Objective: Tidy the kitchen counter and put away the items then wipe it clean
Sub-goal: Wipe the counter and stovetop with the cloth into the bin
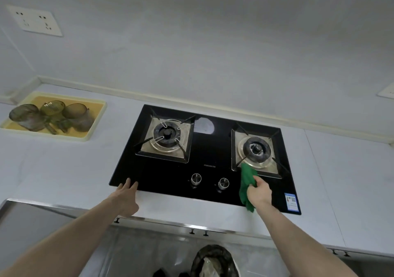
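A green cloth [246, 181] lies bunched on the black glass gas hob [204, 155], by the front left corner of the right burner [257, 149]. My right hand [259, 193] grips the cloth from the near side. My left hand [126, 198] rests flat on the pale counter [64, 170], with straight fingers touching the hob's front left corner. The left burner [167, 135] stands bare.
A yellow tray [93, 121] at the back left holds three glass cups lying on their sides. Two metal knobs [196, 178] sit at the hob's front centre. A wall socket [35, 21] is high on the left. A bin with a bag [213, 261] stands below the counter edge.
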The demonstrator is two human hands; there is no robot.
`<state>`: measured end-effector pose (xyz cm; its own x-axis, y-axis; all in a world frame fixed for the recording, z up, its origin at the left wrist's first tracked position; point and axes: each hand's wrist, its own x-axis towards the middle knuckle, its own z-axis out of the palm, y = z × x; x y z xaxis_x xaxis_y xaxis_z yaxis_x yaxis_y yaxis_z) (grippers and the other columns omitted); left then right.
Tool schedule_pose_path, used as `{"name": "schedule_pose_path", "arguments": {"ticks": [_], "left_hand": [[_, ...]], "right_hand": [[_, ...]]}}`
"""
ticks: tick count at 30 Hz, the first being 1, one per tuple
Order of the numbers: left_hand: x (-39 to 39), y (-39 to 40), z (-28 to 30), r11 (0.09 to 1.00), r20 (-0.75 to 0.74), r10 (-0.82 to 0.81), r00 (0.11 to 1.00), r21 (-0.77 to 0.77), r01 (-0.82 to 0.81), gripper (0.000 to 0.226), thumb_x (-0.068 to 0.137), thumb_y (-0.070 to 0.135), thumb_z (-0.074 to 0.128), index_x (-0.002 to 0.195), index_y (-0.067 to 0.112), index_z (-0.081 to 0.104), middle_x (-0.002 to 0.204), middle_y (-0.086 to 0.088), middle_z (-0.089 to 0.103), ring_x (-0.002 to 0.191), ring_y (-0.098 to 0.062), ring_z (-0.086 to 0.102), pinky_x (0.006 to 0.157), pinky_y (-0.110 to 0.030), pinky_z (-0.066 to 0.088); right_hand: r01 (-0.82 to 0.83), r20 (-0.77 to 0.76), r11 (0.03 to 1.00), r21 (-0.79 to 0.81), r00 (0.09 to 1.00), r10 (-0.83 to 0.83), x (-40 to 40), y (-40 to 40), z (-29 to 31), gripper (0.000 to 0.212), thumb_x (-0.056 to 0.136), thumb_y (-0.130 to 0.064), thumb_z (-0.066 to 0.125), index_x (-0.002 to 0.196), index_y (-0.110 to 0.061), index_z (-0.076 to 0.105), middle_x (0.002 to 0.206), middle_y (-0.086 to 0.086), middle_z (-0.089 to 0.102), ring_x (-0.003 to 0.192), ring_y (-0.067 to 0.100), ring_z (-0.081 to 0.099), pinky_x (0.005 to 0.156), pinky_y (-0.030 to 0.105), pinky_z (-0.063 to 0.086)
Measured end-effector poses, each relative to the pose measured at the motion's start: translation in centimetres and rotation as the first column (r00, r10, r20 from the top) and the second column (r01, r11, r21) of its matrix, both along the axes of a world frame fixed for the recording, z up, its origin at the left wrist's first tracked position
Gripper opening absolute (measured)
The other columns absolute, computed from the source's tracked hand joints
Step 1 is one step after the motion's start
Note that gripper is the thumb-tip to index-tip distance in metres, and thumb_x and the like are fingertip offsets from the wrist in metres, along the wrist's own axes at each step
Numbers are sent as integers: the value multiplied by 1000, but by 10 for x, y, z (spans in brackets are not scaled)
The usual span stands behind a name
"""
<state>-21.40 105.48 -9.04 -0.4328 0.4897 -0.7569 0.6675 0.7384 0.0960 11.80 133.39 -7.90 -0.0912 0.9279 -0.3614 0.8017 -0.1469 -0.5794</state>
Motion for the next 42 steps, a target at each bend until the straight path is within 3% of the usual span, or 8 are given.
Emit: {"name": "schedule_pose_path", "arguments": {"ticks": [7,17,22,27,31,34,37,42], "left_hand": [[3,12,-6,998,-28,-29,999,-55,27,96,89,10,48,161,19,-15,167,-10,-22,155,-39,-7,123,-49,27],[14,24,-3,993,-139,-63,988,-111,48,103,85,15,55,160,16,-15,168,-13,-18,155,-41,2,114,-41,42],[18,24,-5,994,-167,-52,985,-108,35,108,83,17,59,160,17,-17,167,-14,-19,155,-42,1,112,-40,44],[21,23,-4,995,-174,-44,984,-93,28,108,83,19,59,160,19,-18,167,-12,-21,155,-41,-1,112,-38,44],[21,23,-1,995,-179,-37,983,-98,20,108,83,20,58,159,21,-18,167,-11,-21,156,-39,-2,111,-38,44],[23,25,0,996,-185,-30,982,-91,13,108,83,22,59,159,21,-18,167,-10,-21,156,-39,-2,112,-38,43],[25,26,-1,996,-197,-21,980,-85,4,109,84,22,60,159,20,-19,167,-11,-22,156,-39,-3,110,-37,45],[30,26,1,995,-213,-30,977,-96,9,110,84,24,61,159,17,-19,167,-14,-22,155,-41,-4,113,-38,43]], "right_hand": [[-114,24,967,229,993,112,-82,16,26,53,93,-3,52,142,-23,57,124,10,69,113,33,65,95,39,51],[-378,145,882,280,925,351,-138,32,20,60,90,-2,51,144,-28,55,122,4,72,107,27,68,91,36,54],[-544,101,809,224,838,536,-144,30,1,48,101,-12,48,148,-21,51,156,-3,45,134,22,54,109,32,44],[-723,56,672,159,687,725,-149,24,-9,51,100,-13,50,149,-30,49,165,-11,27,119,20,65,100,35,55],[-860,392,509,12,473,789,-150,36,-7,61,104,-33,45,161,-29,23,171,2,-1,157,30,2,126,49,16],[-859,453,481,-175,363,814,-137,43,-19,74,103,-50,41,162,-36,-2,170,2,-12,155,38,-8,122,60,2],[-816,380,542,-201,445,811,-133,41,-33,77,102,-45,47,161,-37,-3,170,4,-10,155,41,0,123,61,13],[-777,301,629,4,601,740,-141,41,-43,52,99,-22,58,146,-22,38,161,11,31,144,38,36,116,50,39]]}}
